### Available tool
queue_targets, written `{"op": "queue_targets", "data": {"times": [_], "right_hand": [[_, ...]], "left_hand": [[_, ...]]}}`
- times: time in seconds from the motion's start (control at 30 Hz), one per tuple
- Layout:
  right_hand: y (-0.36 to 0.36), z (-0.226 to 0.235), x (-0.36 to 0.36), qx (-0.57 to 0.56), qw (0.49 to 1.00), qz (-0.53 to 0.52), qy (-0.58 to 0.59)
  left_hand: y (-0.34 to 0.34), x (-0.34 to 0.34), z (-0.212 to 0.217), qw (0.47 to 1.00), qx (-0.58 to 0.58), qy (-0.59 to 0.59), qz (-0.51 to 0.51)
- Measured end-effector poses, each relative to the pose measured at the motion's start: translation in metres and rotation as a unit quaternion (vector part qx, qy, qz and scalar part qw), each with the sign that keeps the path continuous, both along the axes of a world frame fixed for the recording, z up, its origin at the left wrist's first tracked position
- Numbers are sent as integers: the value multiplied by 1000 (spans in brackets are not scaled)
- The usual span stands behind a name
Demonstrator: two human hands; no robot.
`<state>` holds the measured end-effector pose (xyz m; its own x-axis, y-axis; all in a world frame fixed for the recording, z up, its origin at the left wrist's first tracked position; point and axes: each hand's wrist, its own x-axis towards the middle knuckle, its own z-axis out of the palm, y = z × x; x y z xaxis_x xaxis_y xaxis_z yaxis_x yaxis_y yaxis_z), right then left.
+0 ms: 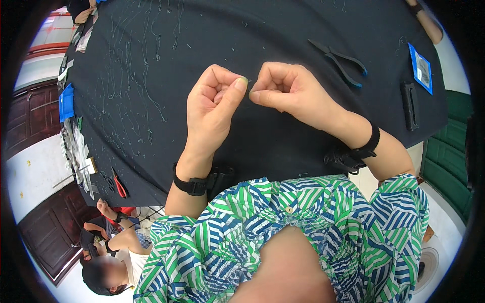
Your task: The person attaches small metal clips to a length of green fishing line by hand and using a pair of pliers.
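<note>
Green, blue and white printed fabric forms the garment nearest the camera. Each wrist carries a black strap: the left strap and the right strap.

Both hands are raised over the black cloth, fingertips facing each other across a narrow gap. Left hand: fingers curled into the palm, thumb pressed along the index finger, pinch closed. A tiny dark piece shows at these fingertips, in the gap between the hands; it is too small to identify. Right hand: fingers folded, thumb and index finger meeting at the tips. Whether this pinch grips the same piece cannot be told.

Beyond the right hand, the pliers lie on the cloth, nose toward the upper left, blue-tipped handles spread apart. Farther right are a long black object and, just beside it, a blue packet with a clear window.

Left of the hands, thin strands lie loosely across the cloth, running toward its far side. Small scraps are scattered beyond the fingertips. At the left edge are a red-handled tool, black scissors beside it, and a blue item farther up.

Other people surround the table: a seated person at lower left, a co-worker's hand at upper left, and a forearm at upper right.
</note>
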<state>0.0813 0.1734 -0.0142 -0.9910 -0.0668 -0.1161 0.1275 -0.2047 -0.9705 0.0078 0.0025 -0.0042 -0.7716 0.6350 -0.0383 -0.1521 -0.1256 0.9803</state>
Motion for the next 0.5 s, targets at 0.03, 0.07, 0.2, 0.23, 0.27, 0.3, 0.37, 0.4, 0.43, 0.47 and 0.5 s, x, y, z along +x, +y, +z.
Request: {"op": "queue_targets", "data": {"times": [0.03, 0.07, 0.2, 0.23, 0.27, 0.3, 0.37, 0.4, 0.43, 0.47, 0.5], "right_hand": [[-1, -1, 1, 0, 1000, 0, 0], [-2, -2, 1, 35, 999, -19, 27], [0, 4, 3, 127, 988, -56, 65], [1, 5, 4, 127, 988, -56, 65], [1, 5, 5, 159, 981, -71, 86], [2, 5, 5, 190, 972, -85, 106], [4, 6, 6, 225, 962, -88, 124], [4, 7, 7, 260, 951, -91, 141], [5, 8, 7, 259, 951, -90, 141], [6, 9, 7, 289, 939, -95, 163], [7, 10, 7, 318, 925, -99, 185]], "left_hand": [[0, 0, 0, 1000, 4, 2, 11], [0, 0, 0, 1000, 4, 2, 11], [0, -1, 0, 999, -9, 47, 27], [1, 0, 1, 998, -13, 60, 34], [1, -1, 0, 998, -13, 60, 34], [1, -1, 0, 996, -23, 84, 35], [1, -1, -1, 993, -32, 108, 36], [1, -1, -1, 991, -42, 123, 37], [1, -1, -1, 988, -52, 138, 39], [1, -1, -1, 988, -52, 138, 39], [1, -1, -1, 985, -68, 150, 45]]}}
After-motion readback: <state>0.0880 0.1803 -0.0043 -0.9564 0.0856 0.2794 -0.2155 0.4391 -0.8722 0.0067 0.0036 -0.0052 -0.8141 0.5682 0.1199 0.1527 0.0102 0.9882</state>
